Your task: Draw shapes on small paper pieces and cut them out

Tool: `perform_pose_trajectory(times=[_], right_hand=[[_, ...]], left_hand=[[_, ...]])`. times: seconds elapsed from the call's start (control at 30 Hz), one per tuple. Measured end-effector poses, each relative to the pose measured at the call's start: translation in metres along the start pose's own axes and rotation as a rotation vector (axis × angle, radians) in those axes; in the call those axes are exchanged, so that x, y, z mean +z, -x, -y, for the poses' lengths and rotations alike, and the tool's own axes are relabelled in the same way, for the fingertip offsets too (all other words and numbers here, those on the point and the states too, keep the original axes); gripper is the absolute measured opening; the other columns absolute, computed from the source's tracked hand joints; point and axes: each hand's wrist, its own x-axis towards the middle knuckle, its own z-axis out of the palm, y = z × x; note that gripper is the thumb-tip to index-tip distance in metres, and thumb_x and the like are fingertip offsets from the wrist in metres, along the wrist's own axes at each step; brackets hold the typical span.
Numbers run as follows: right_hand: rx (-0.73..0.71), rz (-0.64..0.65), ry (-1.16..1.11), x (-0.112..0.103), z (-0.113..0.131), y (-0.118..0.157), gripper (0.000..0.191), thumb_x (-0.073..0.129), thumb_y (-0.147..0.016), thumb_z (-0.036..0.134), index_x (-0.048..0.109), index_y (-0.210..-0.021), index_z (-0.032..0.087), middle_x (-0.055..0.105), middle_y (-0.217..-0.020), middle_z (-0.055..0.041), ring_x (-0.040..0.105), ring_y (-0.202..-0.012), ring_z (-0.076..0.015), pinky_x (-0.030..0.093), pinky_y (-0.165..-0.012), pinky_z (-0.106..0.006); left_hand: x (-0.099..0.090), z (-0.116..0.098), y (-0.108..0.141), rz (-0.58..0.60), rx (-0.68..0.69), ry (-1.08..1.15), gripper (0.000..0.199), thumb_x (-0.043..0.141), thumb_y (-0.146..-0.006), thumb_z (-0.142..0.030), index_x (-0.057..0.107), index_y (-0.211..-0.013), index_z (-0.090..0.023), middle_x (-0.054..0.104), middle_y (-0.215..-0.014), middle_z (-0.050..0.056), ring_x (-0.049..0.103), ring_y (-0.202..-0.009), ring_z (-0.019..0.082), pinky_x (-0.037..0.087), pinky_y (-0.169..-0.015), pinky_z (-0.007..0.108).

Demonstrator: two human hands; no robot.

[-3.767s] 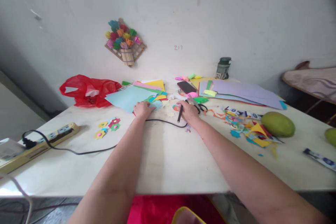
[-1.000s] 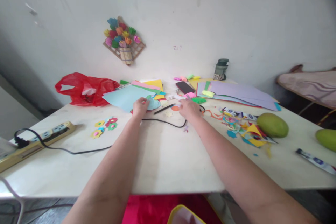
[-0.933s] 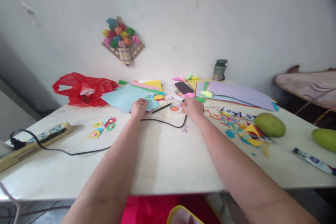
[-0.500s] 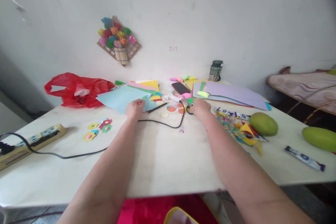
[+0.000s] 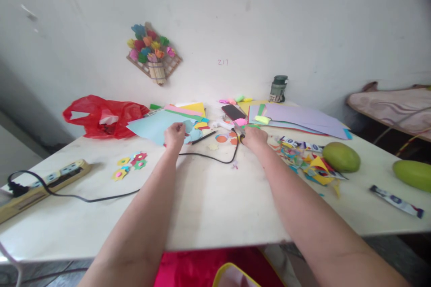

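Observation:
My left hand [image 5: 174, 136] is closed in a pinch over the left-middle of the table, on what looks like a light blue paper piece [image 5: 189, 127]. Beneath and behind it spreads a larger light blue sheet [image 5: 144, 128]. A dark pencil-like stick [image 5: 204, 137] lies just right of those fingers. My right hand [image 5: 255, 137] is closed around the dark handles of scissors [image 5: 240, 130], their blades pointing up and left. Orange paper shapes [image 5: 222, 138] and a white glue gun [image 5: 224, 124] with a black cord lie between the hands.
Paper flowers [image 5: 139, 160] lie at left near a power strip [image 5: 50, 184]. A red plastic bag [image 5: 117, 121] sits behind. On the right are paper scraps [image 5: 303, 161], a green mango-like fruit [image 5: 341, 157], a tube [image 5: 396, 201], a phone [image 5: 233, 112] and stacked coloured sheets [image 5: 299, 119].
My left hand has lifted slightly, and the light blue piece beside its fingertips has turned or shifted. The right hand stays at the scissors, shifted slightly left. The whole view has drifted a little.

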Motion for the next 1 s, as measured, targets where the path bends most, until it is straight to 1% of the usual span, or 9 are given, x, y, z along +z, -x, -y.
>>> perform_pose_trajectory(times=[0.03,0.1,0.23,0.37,0.5,0.6,0.73,0.87,1.0], right_hand=[[0.005,-0.005,-0.006,0.0,0.0,0.0,0.032,0.054,-0.077,0.022,0.062,-0.108,0.016,0.066,-0.105,-0.0159,0.062,-0.1,-0.0264,0.046,-0.078,-0.034],[0.024,-0.013,-0.018,-0.002,-0.002,-0.001,0.031,0.054,-0.079,0.023,0.063,-0.107,0.016,0.066,-0.105,-0.0163,0.061,-0.1,-0.0261,0.046,-0.078,-0.033],[0.072,-0.041,-0.075,-0.01,-0.008,0.0,0.032,0.054,-0.078,0.025,0.064,-0.109,0.019,0.066,-0.104,-0.0143,0.061,-0.101,-0.0264,0.046,-0.079,-0.034],[0.098,-0.111,-0.157,-0.017,-0.012,-0.001,0.035,0.055,-0.077,0.029,0.064,-0.111,0.021,0.066,-0.107,-0.0129,0.061,-0.1,-0.0264,0.047,-0.078,-0.033],[0.083,-0.108,-0.3,-0.015,-0.013,-0.007,0.041,0.058,-0.075,0.041,0.064,-0.11,0.022,0.067,-0.104,-0.01,0.062,-0.096,-0.0248,0.047,-0.074,-0.031],[0.024,-0.01,-0.562,-0.011,-0.012,-0.009,0.04,0.062,-0.072,0.042,0.067,-0.104,0.02,0.068,-0.085,-0.0056,0.063,-0.077,-0.0185,0.047,-0.064,-0.026],[-0.096,0.158,-0.95,-0.006,-0.009,-0.006,0.028,0.064,-0.072,0.038,0.067,-0.089,0.016,0.061,-0.063,-0.0004,0.053,-0.051,-0.0093,0.04,-0.048,-0.02],[-0.224,0.358,-1.052,-0.003,-0.009,-0.002,0.019,0.061,-0.076,0.034,0.058,-0.075,0.015,0.059,-0.057,0.0008,0.05,-0.042,-0.0071,0.029,-0.038,-0.018],[-0.349,0.506,-1.062,-0.006,-0.01,0.002,0.025,0.056,-0.079,0.037,0.051,-0.068,0.015,0.06,-0.059,-0.0004,0.05,-0.04,-0.0061,0.029,-0.038,-0.018]], left_hand=[[0.003,-0.002,0.002,-0.012,-0.01,0.089,0.017,0.055,-0.079,-0.026,0.06,-0.09,-0.014,0.061,-0.059,0.001,0.066,-0.056,0.017,0.047,-0.05,0.022],[0.01,-0.009,0.008,0.033,-0.046,0.257,0.012,0.056,-0.079,-0.022,0.057,-0.086,-0.013,0.057,-0.054,-0.002,0.063,-0.047,0.014,0.044,-0.044,0.02],[0.02,-0.025,0.024,0.183,-0.15,0.471,0.011,0.061,-0.075,-0.009,0.053,-0.083,-0.012,0.06,-0.057,-0.002,0.064,-0.05,0.012,0.05,-0.05,0.019],[0.028,-0.033,0.037,0.417,-0.213,0.478,0.012,0.066,-0.072,-0.007,0.054,-0.073,-0.011,0.061,-0.055,-0.001,0.066,-0.053,0.013,0.053,-0.054,0.019],[0.038,-0.033,0.044,0.572,-0.218,0.436,0.017,0.07,-0.07,-0.011,0.054,-0.071,-0.012,0.063,-0.058,0.002,0.067,-0.055,0.015,0.053,-0.051,0.02],[0.042,-0.032,0.046,0.629,-0.225,0.469,0.018,0.068,-0.073,-0.012,0.051,-0.074,-0.013,0.065,-0.063,0.003,0.068,-0.057,0.018,0.053,-0.05,0.021],[0.043,-0.027,0.045,0.637,-0.214,0.543,0.018,0.068,-0.074,-0.013,0.051,-0.08,-0.014,0.065,-0.064,0.002,0.068,-0.059,0.017,0.054,-0.052,0.021],[0.042,-0.02,0.041,0.618,-0.205,0.588,0.015,0.067,-0.074,-0.013,0.053,-0.08,-0.013,0.066,-0.066,0.003,0.069,-0.064,0.016,0.055,-0.056,0.02],[0.04,-0.017,0.039,0.637,-0.205,0.621,0.008,0.065,-0.077,-0.013,0.057,-0.078,-0.01,0.066,-0.068,0.004,0.069,-0.068,0.015,0.055,-0.059,0.019]])
